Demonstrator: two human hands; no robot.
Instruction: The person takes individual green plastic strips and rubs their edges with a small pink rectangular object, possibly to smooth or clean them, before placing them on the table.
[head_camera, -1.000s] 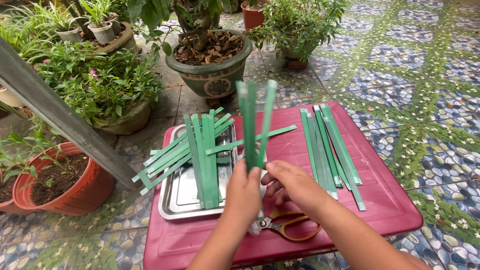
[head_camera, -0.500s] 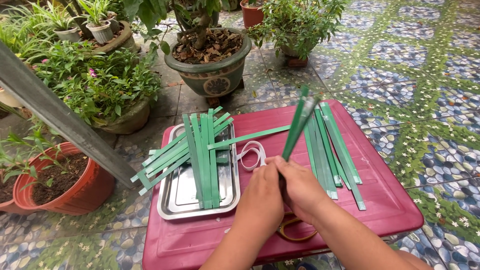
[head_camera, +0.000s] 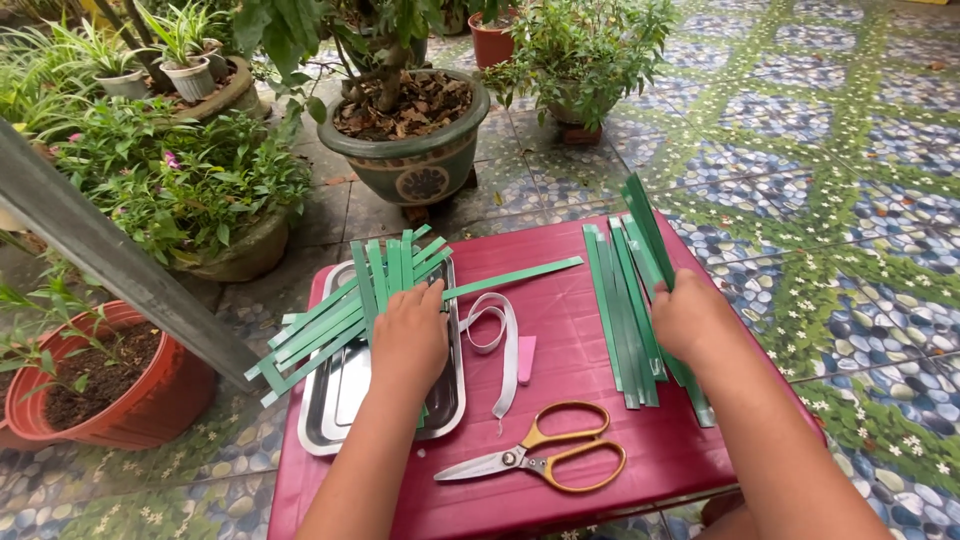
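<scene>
Left hand flat on strips across tray — right hand gripping more strips above surface. Best laid parallel, ends flush, beside pile.

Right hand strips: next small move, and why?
Probably lower the green strips in the right hand onto the sorted pile on the red table: they angle up just above it, while the left hand rests on the tray's strips.
</scene>
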